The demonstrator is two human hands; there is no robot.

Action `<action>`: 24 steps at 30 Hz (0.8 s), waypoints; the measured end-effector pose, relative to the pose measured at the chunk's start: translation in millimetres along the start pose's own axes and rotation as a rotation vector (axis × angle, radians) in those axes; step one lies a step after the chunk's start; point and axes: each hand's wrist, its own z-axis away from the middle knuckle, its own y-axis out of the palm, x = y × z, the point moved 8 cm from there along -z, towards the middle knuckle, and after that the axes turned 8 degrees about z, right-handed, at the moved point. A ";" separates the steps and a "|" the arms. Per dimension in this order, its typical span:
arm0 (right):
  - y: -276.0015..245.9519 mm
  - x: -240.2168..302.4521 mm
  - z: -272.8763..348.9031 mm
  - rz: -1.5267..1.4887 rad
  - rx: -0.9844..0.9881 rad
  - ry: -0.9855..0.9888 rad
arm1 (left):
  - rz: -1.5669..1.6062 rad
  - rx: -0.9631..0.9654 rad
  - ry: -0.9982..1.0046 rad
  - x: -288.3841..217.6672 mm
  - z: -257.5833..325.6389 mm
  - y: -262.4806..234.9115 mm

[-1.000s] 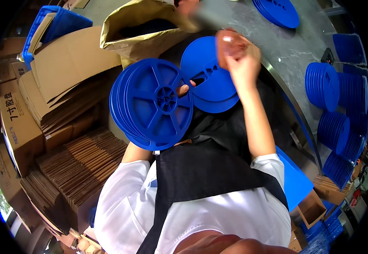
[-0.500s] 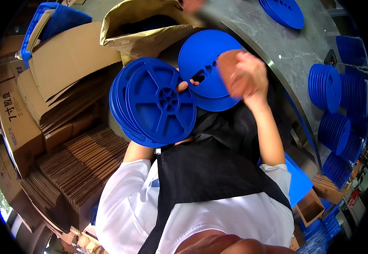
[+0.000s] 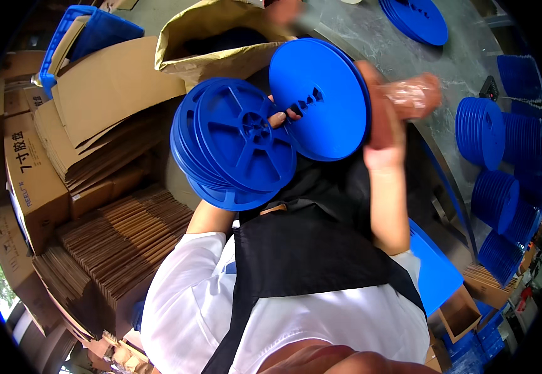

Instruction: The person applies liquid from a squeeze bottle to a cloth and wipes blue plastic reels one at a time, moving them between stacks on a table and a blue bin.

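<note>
My left hand (image 3: 277, 119) is mostly hidden under a stack of blue plastic reels (image 3: 233, 137) with spoked faces. Its fingertips show at their hubs, gripping between that stack and a smooth-faced blue disc (image 3: 321, 100) tilted up on the right. A fingertip also shows through the disc's centre slots. Beside the disc's right edge, my right hand (image 3: 388, 140) is raised, closed round a reddish-brown tool (image 3: 415, 96) with a shiny, film-like surface. Motion smears both, and the tool's exact kind cannot be made out. Whether it touches the disc is unclear.
An open yellowish sack (image 3: 221, 62) stands just beyond the reels. Flattened cardboard (image 3: 115, 87) and packed carton sheets (image 3: 121, 237) fill the left. More blue discs (image 3: 479, 131) stand in rows on the grey table (image 3: 352, 28) at right. Another person's blurred hand (image 3: 283, 9) shows at the top.
The right disc has tilted up and its face has turned. My right hand and its tool have swung from over the disc's face to its right edge. The left reels have shifted slightly right.
</note>
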 end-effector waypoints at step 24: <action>-13.9 22.8 52.6 1.289 0.032 -0.701 | 0.016 -0.027 0.007 4.5 -5.6 2.8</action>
